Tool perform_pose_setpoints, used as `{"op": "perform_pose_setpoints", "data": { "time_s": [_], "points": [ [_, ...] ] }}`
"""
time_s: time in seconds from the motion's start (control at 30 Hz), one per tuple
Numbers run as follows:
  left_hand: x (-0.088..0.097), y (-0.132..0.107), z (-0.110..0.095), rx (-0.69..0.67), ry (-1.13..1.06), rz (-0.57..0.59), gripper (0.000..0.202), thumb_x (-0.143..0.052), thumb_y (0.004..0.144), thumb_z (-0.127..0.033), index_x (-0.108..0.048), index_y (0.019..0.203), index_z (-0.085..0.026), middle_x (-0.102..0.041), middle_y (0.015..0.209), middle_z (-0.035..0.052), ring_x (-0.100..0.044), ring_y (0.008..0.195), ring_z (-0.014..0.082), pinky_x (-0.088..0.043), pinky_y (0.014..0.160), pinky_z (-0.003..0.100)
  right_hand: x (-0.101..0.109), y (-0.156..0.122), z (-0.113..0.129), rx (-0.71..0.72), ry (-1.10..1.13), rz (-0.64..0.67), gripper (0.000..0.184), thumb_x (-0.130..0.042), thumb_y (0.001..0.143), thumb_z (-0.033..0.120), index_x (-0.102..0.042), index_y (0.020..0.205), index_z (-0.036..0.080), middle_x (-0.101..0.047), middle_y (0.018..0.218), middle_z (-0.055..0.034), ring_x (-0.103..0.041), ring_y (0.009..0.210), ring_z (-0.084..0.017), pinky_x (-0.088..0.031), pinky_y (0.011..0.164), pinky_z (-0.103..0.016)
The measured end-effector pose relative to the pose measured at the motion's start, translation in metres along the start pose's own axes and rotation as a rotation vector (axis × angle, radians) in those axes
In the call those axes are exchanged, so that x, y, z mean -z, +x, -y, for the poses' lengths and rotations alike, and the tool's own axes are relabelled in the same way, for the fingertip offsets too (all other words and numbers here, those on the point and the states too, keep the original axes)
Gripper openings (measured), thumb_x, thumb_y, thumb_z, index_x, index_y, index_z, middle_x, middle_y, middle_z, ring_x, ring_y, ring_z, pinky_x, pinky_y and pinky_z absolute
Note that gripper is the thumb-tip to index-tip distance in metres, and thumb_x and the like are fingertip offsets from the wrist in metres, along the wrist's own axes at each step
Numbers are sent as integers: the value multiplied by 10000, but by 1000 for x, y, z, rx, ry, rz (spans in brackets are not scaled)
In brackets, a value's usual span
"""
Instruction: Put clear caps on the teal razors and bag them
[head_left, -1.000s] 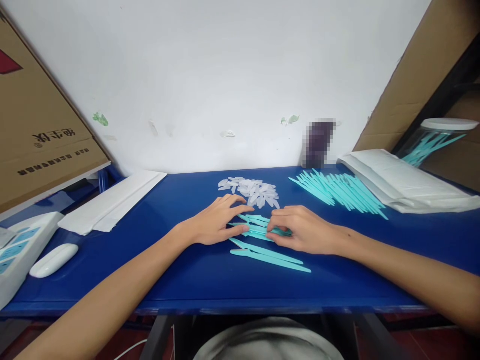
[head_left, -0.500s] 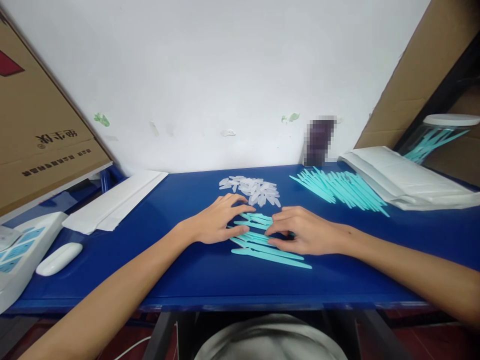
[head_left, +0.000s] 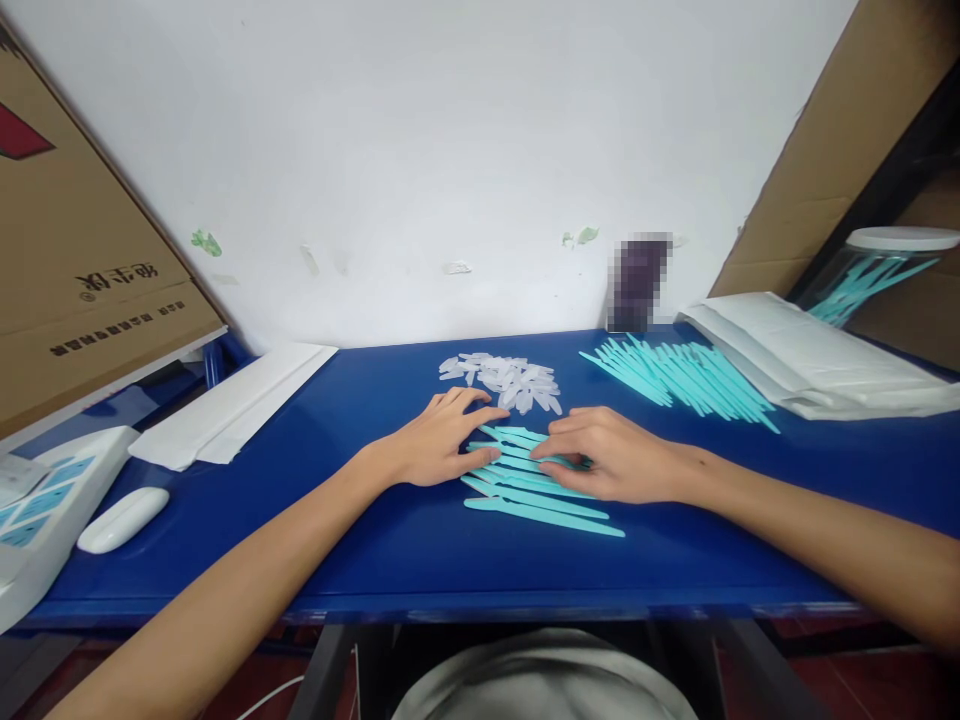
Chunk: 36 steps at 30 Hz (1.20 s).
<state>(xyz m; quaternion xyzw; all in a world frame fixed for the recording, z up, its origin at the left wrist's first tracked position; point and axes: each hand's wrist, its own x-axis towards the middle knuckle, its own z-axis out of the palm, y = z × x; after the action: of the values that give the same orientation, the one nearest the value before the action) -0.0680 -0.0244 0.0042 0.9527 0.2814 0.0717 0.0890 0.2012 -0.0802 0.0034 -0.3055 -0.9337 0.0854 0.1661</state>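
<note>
Several slim teal plastic eyebrow razors (head_left: 544,515) lie side by side on the blue table in front of me. My left hand (head_left: 442,440) rests at their left ends, fingers apart and bent, the thumb touching one razor. Over their right part, my right hand (head_left: 611,455) has its fingers curled and its thumb close to the index finger, around a razor in the row. The palm side of that hand is hidden. Just beyond the row is a heap of small translucent white caps (head_left: 506,375).
A larger pile of teal razors (head_left: 679,375) is at the back right, beside white padded envelopes (head_left: 817,360) and a lidded jar (head_left: 862,280). To the left are a white folded sheet (head_left: 232,405), a white oval case (head_left: 124,520) and a cardboard box (head_left: 82,220).
My right hand has shifted slightly up and to the right over the razors, and the middle ones lie more spread out. My left hand stays at their left ends.
</note>
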Motion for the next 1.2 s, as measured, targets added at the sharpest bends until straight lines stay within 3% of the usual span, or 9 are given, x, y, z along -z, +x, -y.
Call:
{"op": "perform_pose_setpoints", "data": {
  "time_s": [0.23,0.43,0.7,0.93,1.2],
  "points": [
    [0,1,-4,7,-16,-12,536,-397,1013,-578,-483,1466,-303,-456,1440,135,-420,1312,343,-369,1060,560,0,-1,1,-18,-33,53,322,-466,1007,299,-762,1062,187,-656,718,-30,-541,643,-151,-341,637,-293],
    [1,2,-1,17,19,-75,446,-299,1067,-428,-526,1427,-294,-489,1410,123,-437,1307,315,-365,1071,551,0,-2,0,36,-30,56,345,-479,1012,328,-740,1191,190,-678,759,-33,-554,652,-145,-348,627,-290],
    [4,3,0,-18,90,-210,302,-434,1023,-338,-708,1030,-209,-574,1291,104,-505,1229,283,-392,1027,484,1,-1,-4,-119,-76,-92,328,-497,982,312,-786,1032,166,-726,799,-55,-597,637,-140,-385,617,-282],
    [5,2,0,-14,67,-191,327,-454,1010,-341,-738,941,-193,-598,1272,101,-525,1221,285,-397,1026,478,3,-1,-3,-66,-47,39,339,-473,1005,326,-757,1117,181,-679,753,-33,-572,635,-145,-369,619,-289],
    [6,2,-2,-65,15,-180,326,-451,1006,-333,-740,940,-197,-624,1240,94,-547,1189,273,-401,1035,469,2,0,6,-8,-58,133,473,-393,1045,445,-604,1372,175,-679,924,-79,-603,746,-193,-420,689,-325]
  ]
}}
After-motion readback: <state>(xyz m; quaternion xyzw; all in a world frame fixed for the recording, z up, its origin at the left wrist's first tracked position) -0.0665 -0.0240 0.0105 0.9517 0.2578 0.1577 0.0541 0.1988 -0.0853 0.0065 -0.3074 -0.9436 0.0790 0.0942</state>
